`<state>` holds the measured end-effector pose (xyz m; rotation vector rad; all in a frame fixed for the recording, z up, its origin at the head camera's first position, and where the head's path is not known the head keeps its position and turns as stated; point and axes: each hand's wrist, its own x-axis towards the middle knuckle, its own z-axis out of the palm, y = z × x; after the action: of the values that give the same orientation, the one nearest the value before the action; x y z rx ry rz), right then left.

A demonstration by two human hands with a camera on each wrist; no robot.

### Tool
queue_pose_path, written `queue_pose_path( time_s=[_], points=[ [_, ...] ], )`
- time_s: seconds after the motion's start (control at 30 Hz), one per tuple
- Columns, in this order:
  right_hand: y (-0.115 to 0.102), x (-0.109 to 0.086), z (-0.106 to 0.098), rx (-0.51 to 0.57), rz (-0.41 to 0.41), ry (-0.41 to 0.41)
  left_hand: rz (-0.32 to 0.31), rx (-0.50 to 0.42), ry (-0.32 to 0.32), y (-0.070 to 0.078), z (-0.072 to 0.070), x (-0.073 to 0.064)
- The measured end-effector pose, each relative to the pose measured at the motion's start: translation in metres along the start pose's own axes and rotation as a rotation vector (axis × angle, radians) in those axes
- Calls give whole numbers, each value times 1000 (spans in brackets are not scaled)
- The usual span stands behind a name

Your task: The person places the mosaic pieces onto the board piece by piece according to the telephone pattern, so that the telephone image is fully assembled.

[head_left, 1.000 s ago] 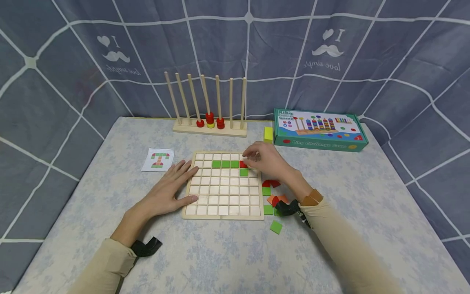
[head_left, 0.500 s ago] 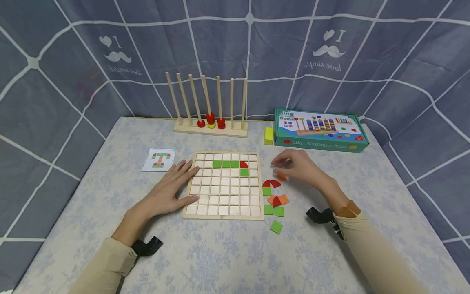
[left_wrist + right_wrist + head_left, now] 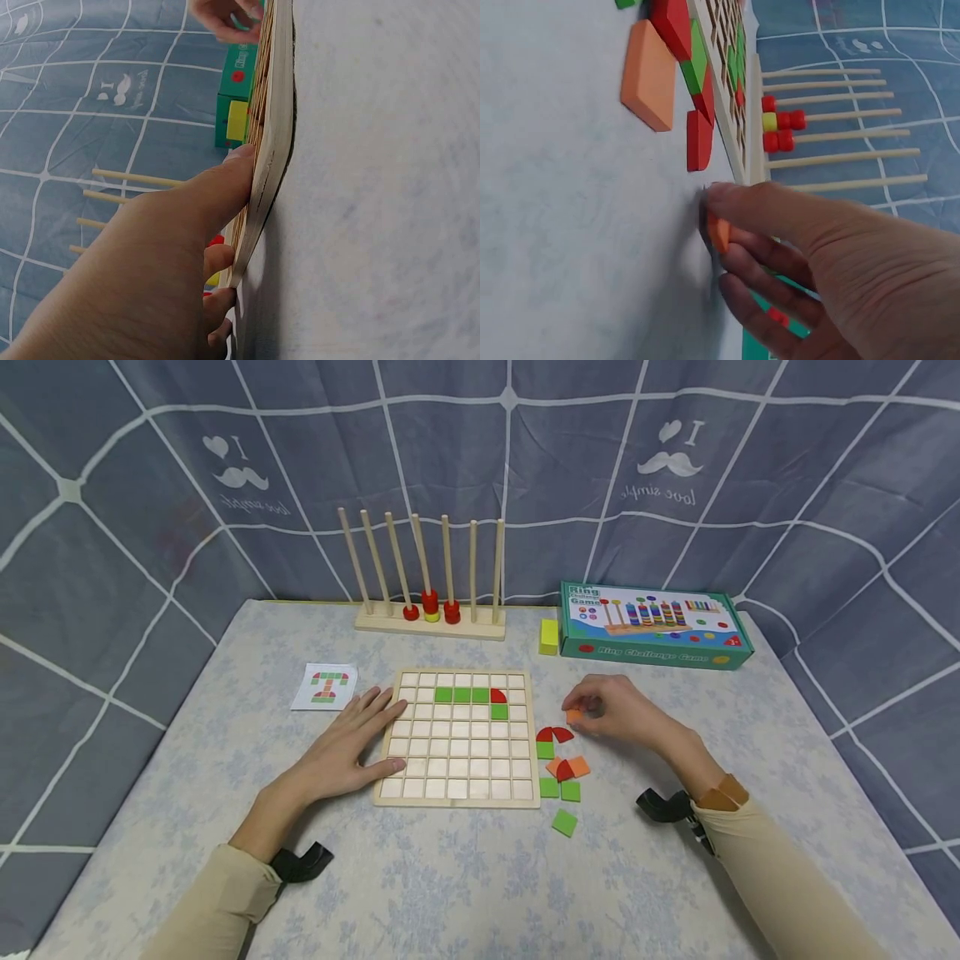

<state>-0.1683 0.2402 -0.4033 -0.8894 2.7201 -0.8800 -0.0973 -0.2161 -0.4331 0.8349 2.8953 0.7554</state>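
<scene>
An orange square tile (image 3: 718,231) is pinched between the thumb and fingers of my right hand (image 3: 618,708), close over the table to the right of the gridded wooden board (image 3: 457,747). My left hand (image 3: 341,747) lies spread along the board's left edge, thumb and fingertips on its rim. In the board's second row sit several green square tiles (image 3: 462,695) side by side, then a red quarter-circle tile (image 3: 498,696). Another green tile (image 3: 498,712) lies just below the red one. In the left wrist view my left thumb (image 3: 225,184) presses on the board's edge.
Loose red, green and orange tiles (image 3: 570,792) lie along the board's right side. A pattern card (image 3: 324,686) lies at left. Behind stand a peg rack (image 3: 429,622) with red and yellow rings, a yellow block (image 3: 548,637) and a green game box (image 3: 656,627).
My right hand has left the red quarter-circle on the board, moved right, and now pinches an orange tile. The left hand has stayed on the board's edge.
</scene>
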Motion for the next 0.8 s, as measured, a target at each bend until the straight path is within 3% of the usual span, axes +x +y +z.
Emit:
queue_pose_path(
  time_s=[0.2,0.37,0.57,0.8],
  points=[
    [-15,19,8,22,-34,42,-13,3,-15,-1,1,-1],
    [-42,47,21,47,-77,46,-14,3,-13,-2,0,-1],
    [-73,76,42,58,-125,23,-10,9,-14,-3,1,-1],
    [-93,94,61,43,-150,-16,-15,6,-12,-2,0,-1]
  ],
)
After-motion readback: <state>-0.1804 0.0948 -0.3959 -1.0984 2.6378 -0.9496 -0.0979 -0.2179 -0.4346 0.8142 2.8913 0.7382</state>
